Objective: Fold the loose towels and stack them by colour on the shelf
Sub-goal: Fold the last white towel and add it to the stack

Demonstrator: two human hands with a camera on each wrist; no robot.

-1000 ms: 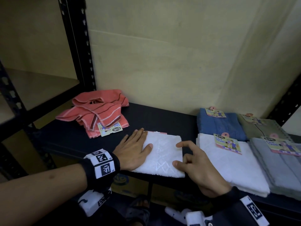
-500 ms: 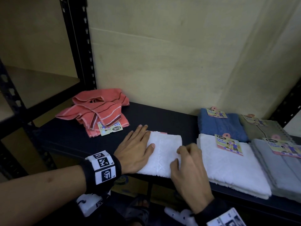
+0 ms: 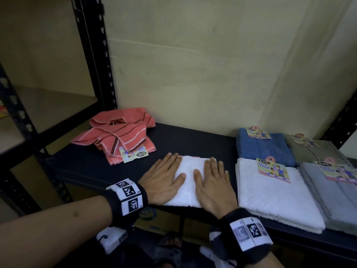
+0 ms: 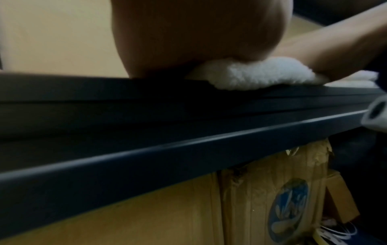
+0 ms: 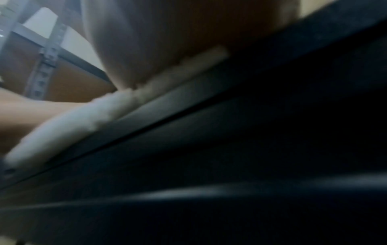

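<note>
Two hands lie flat, fingers straight, on the small folded white towel (image 3: pixel 190 180) at the front edge of the dark shelf (image 3: pixel 193 140); the left hand (image 3: pixel 163 180) presses its left half, the right hand (image 3: pixel 214 183) its right half, neither gripping; a crumpled pile of coral striped towels (image 3: pixel 119 136) sits well to the left near the wall; just right lies a larger folded white towel (image 3: pixel 270 198), with a blue towel (image 3: pixel 264 149) behind it and a grey towel (image 3: pixel 332 194) beside it.
</note>
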